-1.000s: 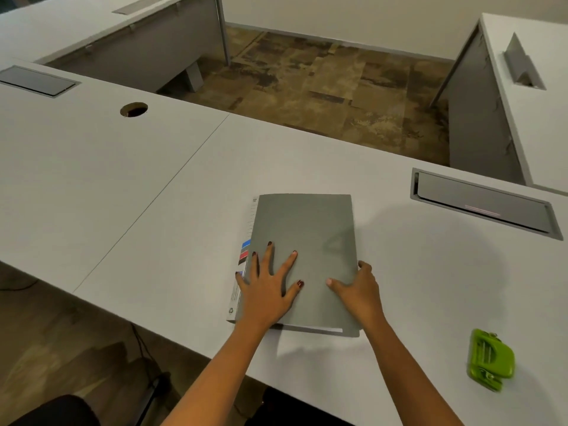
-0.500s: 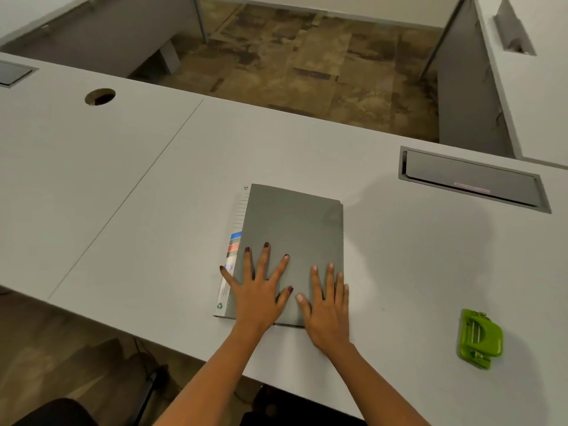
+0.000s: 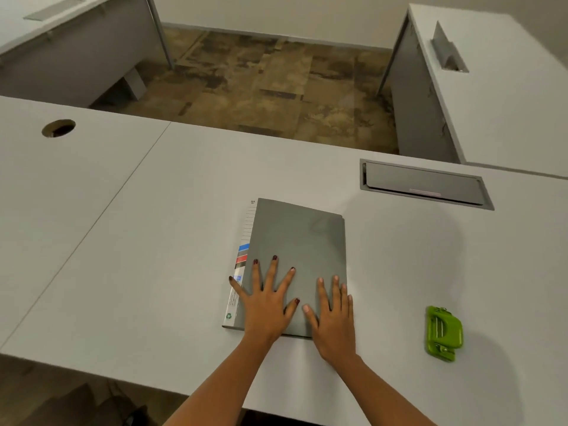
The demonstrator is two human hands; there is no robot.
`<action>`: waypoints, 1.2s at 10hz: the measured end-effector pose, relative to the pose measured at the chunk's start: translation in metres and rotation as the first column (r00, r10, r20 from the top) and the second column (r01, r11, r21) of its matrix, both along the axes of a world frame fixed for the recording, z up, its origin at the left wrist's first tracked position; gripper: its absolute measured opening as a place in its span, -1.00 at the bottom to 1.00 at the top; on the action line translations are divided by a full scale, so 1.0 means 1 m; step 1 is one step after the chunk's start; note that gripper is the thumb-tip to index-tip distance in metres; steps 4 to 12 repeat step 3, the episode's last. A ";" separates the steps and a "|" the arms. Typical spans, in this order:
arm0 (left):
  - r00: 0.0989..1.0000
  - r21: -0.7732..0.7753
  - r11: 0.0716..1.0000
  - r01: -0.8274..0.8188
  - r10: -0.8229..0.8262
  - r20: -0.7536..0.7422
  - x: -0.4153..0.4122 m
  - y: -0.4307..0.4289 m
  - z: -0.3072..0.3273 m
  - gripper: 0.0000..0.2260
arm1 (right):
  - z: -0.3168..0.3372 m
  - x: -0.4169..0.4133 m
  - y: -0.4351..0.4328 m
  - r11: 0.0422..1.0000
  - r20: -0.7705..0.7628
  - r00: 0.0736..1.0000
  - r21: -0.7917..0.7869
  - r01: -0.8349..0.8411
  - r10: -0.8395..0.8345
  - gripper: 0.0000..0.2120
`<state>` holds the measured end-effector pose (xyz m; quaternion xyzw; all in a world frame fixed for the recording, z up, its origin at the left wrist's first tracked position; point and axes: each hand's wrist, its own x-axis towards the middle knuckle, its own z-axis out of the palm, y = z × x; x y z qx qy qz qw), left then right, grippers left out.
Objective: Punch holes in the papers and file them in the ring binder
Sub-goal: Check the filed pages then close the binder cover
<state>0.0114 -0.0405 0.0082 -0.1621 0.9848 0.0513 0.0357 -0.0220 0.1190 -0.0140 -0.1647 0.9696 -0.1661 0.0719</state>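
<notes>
Now, ring binder (image 3: 295, 241): closed, grey cover up, flat near the desk's (image 3: 153, 241) front edge.
Left hand (image 3: 266, 302): fingers spread straight, palm pressing the cover's near-left part.
Right hand (image 3: 333, 318): flat beside it, fingers straight and together, on the near-right corner.
Hole punch (image 3: 442, 333): green, well off right, untouched.

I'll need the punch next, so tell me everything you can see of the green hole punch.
The green hole punch is small, bright lime and plastic-looking, with a lever top over a base. It lies flat on the white desk, well right of the grey binder, apart from it. Neither the left hand nor the right hand touches it; both rest flat on the binder.
</notes>
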 end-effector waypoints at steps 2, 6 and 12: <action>0.999 0.032 0.999 0.030 -0.029 -0.041 -0.006 0.001 0.005 -0.40 | 0.017 -0.005 -0.003 0.993 -0.016 1.000 -0.111 0.025 -0.026 -0.37; 0.988 0.073 0.997 0.023 -0.011 -0.153 -0.018 -0.001 0.010 -0.38 | 0.033 -0.019 -0.014 0.981 -0.105 0.988 -0.168 0.097 -0.116 -0.35; 0.988 0.073 0.997 0.023 -0.011 -0.153 -0.018 -0.001 0.010 -0.38 | 0.033 -0.019 -0.014 0.981 -0.105 0.988 -0.168 0.097 -0.116 -0.35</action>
